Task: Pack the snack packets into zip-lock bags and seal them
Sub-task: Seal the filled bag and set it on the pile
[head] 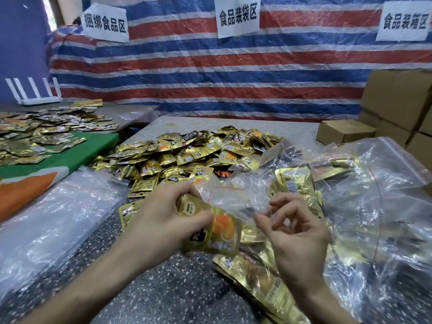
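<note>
We find a small stack of gold foil snack packets (pixel 217 230), printed with an orange picture, gripped in the left hand (pixel 161 220). The fingers are curled round its upper end, and it is held just above the near part of the desk. Its top touches the crumpled clear zip-lock bag (pixel 233 195), which carries a red seal line. The right hand (pixel 299 237) has curled fingers, with thumb and forefinger appearing to pinch the bag's lower edge, though the film blurs the contact. We judge the step to be loading. The right hand should pull the mouth wide, and the stack should be kept square and slid in flat, since stiff foil corners may snag thin film. The packets are flat, glossy, crinkled rectangles; the bag is limp, wrinkled and reflective. Beyond lies a loose heap of like gold packets (pixel 198 150) on the speckled grey desk (pixel 163 284). A pile of flat clear bags (pixel 58 218) sits to the left, filled clear bags (pixel 374 206) to the right, and brown cardboard boxes (pixel 397 101) behind.
</note>
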Demonstrator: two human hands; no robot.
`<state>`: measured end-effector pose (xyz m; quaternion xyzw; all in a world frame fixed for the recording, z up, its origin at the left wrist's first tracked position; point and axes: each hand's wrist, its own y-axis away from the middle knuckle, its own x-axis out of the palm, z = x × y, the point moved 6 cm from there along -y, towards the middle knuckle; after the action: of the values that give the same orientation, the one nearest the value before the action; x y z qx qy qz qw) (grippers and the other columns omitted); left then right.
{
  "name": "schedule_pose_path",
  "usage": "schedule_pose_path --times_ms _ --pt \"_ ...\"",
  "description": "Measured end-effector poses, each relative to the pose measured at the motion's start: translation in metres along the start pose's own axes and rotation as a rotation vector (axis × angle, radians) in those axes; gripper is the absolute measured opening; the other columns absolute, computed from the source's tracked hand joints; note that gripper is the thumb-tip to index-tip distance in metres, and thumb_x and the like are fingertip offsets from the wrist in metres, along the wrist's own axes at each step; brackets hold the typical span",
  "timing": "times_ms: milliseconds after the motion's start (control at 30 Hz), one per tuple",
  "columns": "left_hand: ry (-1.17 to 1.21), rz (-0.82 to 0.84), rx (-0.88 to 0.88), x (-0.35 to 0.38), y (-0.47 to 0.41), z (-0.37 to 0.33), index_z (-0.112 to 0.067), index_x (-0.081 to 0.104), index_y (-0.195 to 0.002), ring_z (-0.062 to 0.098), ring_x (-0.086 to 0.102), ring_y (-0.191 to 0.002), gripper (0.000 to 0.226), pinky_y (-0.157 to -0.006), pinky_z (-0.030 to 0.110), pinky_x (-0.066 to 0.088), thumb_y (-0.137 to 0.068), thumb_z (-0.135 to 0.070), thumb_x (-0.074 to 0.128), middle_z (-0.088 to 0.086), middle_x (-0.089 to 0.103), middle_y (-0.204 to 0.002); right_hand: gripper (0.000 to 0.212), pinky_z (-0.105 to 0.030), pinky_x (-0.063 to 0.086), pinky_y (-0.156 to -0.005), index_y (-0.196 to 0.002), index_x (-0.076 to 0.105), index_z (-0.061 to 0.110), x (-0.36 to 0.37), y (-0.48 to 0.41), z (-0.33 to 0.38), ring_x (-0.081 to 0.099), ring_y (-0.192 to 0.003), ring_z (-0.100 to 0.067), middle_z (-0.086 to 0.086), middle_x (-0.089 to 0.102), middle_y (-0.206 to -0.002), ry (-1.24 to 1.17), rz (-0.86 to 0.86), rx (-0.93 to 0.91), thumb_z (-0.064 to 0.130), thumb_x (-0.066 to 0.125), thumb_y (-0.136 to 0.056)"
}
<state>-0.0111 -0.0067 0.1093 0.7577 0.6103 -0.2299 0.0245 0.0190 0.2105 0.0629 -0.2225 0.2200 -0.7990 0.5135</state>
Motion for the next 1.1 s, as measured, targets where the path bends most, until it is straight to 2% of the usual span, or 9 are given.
schedule_pose_path --times_ms 167,300,400,467,600,733,833,933,1100 --pt "0.273 0.033 -0.16 -0.009 -0.009 0.002 -0.01 0.068 -0.079 0.026 0.066 -0.05 0.027 -0.04 0.036 0.053 -0.06 -0.022 0.084 0.012 0.069 -0.065 0.037 -0.022 0.058 -0.072 -0.082 0.064 0.025 0.006 0.0 0.001 0.066 -0.088 -0.015 0.012 0.063 -0.098 0.188 0.064 -0.059 -0.008 0.08 -0.075" --pt "0.329 0.194 -0.265 -0.013 -0.009 0.005 -0.006 0.068 -0.081 0.023 0.061 -0.043 0.035 -0.036 0.027 0.049 -0.058 -0.013 0.093 0.02 0.064 -0.066 0.049 -0.024 0.061 -0.071 -0.106 0.058 0.044 0.007 -0.001 -0.017 0.068 -0.084 -0.009 0.015 0.067 -0.093 0.236 0.138 0.192 0.008 0.078 -0.081" --pt "0.35 0.178 -0.303 -0.018 -0.009 0.01 -0.008 0.07 -0.08 0.024 0.058 -0.04 0.034 -0.034 0.027 0.047 -0.056 -0.017 0.092 0.019 0.063 -0.066 0.007 -0.042 0.062 -0.071 -0.085 0.071 0.034 0.011 0.0 -0.023 0.069 -0.08 -0.015 0.008 0.07 -0.086 0.26 0.245 0.315 0.032 0.075 -0.08" --pt "0.311 0.095 -0.286 -0.02 -0.01 0.014 -0.007 0.069 -0.082 0.025 0.059 -0.042 0.035 -0.036 0.028 0.048 -0.056 -0.013 0.092 0.018 0.065 -0.068 0.018 -0.041 0.061 -0.07 -0.077 0.07 0.026 0.013 0.002 -0.023 0.07 -0.078 -0.02 -0.001 0.071 -0.083 0.21 0.268 0.344 0.042 0.075 -0.076" --pt "0.326 -0.051 -0.255 -0.02 -0.009 0.017 -0.005 0.068 -0.08 0.029 0.063 -0.049 0.024 -0.04 0.03 0.05 -0.065 -0.02 0.08 0.016 0.068 -0.068 0.012 -0.045 0.061 -0.076 -0.077 0.065 0.021 0.018 0.005 -0.027 0.069 -0.085 -0.035 -0.01 0.069 -0.085 -0.03 0.287 0.444 0.02 0.074 -0.085" --pt "0.278 -0.124 -0.223 -0.021 -0.008 0.009 -0.003 0.068 -0.09 0.028 0.066 -0.051 0.02 -0.041 0.031 0.05 -0.076 -0.011 0.079 0.018 0.071 -0.068 0.013 -0.034 0.057 -0.056 -0.086 0.064 0.019 0.022 0.007 -0.024 0.064 -0.061 -0.021 0.004 0.067 -0.074 -0.163 0.302 0.433 0.008 0.068 -0.09" --pt "0.066 -0.156 -0.133 -0.018 -0.005 -0.003 -0.009 0.069 -0.086 0.023 0.065 -0.044 0.013 -0.037 0.029 0.049 -0.078 -0.01 0.08 0.009 0.071 -0.062 0.013 -0.032 0.051 -0.047 -0.089 0.063 0.019 0.027 0.011 -0.014 0.059 -0.052 -0.016 0.002 0.063 -0.068 -0.1 0.317 0.304 0.007 0.069 -0.091" --pt "-0.341 -0.187 0.051 -0.009 -0.004 -0.02 -0.022 0.065 -0.077 0.016 0.064 -0.055 0.016 -0.042 0.033 0.051 -0.077 -0.024 0.081 -0.001 0.066 -0.066 0.01 -0.04 0.057 -0.051 -0.089 0.064 0.016 0.035 0.016 -0.003 0.061 -0.053 -0.017 -0.002 0.062 -0.065 -0.139 0.336 0.246 0.009 0.072 -0.088" --pt "-1.011 -0.181 0.069 0.024 -0.021 -0.018 -0.025 0.028 -0.1 0.023 0.059 -0.085 0.046 -0.062 0.032 0.034 -0.086 -0.04 0.068 -0.004 0.051 -0.09 0.013 -0.035 0.059 -0.062 -0.085 0.065 0.017 0.046 0.022 0.01 0.071 -0.06 -0.028 -0.011 0.066 -0.068 -0.27 0.388 0.235 0.018 0.078 -0.082"
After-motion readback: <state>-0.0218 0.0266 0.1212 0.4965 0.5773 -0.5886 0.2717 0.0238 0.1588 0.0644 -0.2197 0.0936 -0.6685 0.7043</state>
